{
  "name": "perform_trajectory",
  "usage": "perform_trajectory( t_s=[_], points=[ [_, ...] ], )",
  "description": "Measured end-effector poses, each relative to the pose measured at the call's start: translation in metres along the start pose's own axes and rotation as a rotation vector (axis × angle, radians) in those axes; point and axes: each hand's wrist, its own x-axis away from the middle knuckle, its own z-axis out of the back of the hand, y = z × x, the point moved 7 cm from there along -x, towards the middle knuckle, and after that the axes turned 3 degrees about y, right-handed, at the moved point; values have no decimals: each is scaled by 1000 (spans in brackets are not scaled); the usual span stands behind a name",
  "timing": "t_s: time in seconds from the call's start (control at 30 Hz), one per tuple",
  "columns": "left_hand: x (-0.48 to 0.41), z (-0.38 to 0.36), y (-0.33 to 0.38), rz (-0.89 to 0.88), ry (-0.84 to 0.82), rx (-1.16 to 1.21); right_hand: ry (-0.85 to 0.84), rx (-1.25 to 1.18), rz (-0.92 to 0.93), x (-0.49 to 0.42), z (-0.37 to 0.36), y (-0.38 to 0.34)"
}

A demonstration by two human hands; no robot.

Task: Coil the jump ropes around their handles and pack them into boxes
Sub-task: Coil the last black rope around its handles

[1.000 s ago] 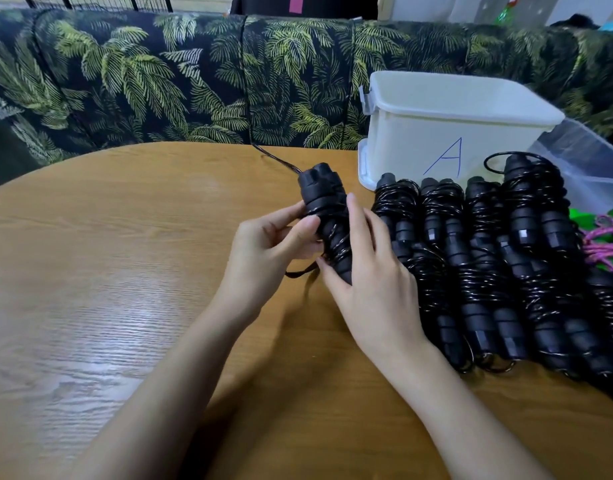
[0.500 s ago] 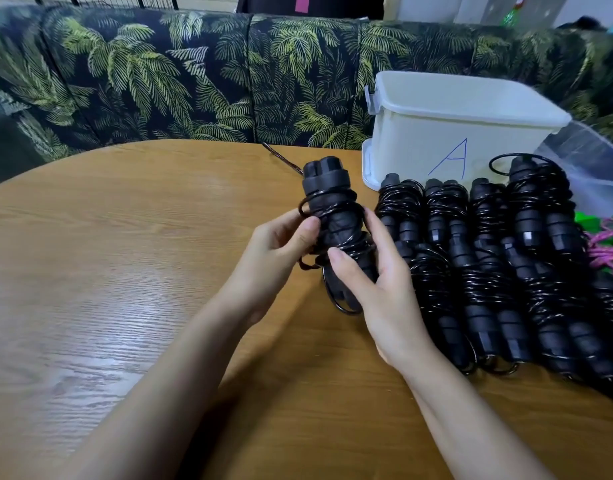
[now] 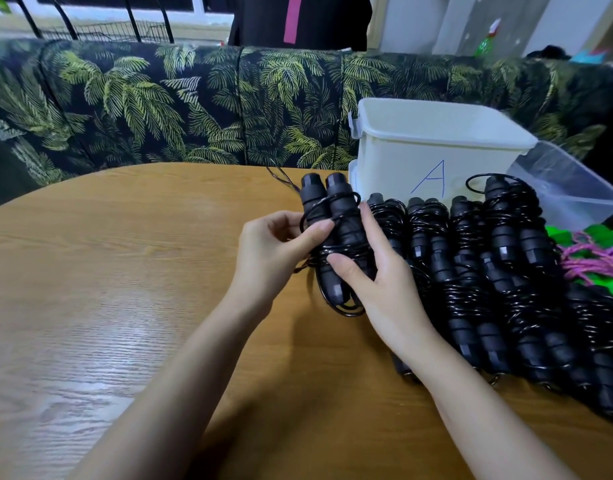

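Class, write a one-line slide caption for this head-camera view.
Left hand and right hand grip a half-coiled jump rope beside coiled ropes and a white box.

Light in the room was soft and even. A pale sheen lay across the bench (image 3: 100, 327) at its left, soft shadows pooled near its front edge, and tiny glints caught the black jump ropes (image 3: 471, 289). The sofa (image 3: 159, 109) bowed, its corners slightly blurred.
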Motion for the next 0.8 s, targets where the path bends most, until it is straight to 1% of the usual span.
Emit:
perform_trajectory(
  t_s=[0.1,0.17,0.33,0.4,0.5,0.6,0.67,0.73,0.8],
  points=[
    [1,0,-9,27,-154,34,15,-110,-49,2,3,11],
    [0,1,-15,38,-207,61,36,-123,-51,4,3,15],
    [1,3,-16,15,-157,137,103,-12,55,6,3,12],
    [4,1,-13,-3,-145,128,70,14,81,7,2,10],
    [7,0,-10,-21,-129,117,-14,123,118,11,-4,5],
    [10,-1,-7,-38,-123,105,-57,227,90,14,-8,2],
    [13,-3,-6,-61,-139,79,-34,361,70,16,-8,0],
    [15,-6,-4,-91,-159,39,40,472,90,16,-5,0],
    [15,-9,-3,-110,-191,1,75,444,78,14,-3,7]
  ],
)
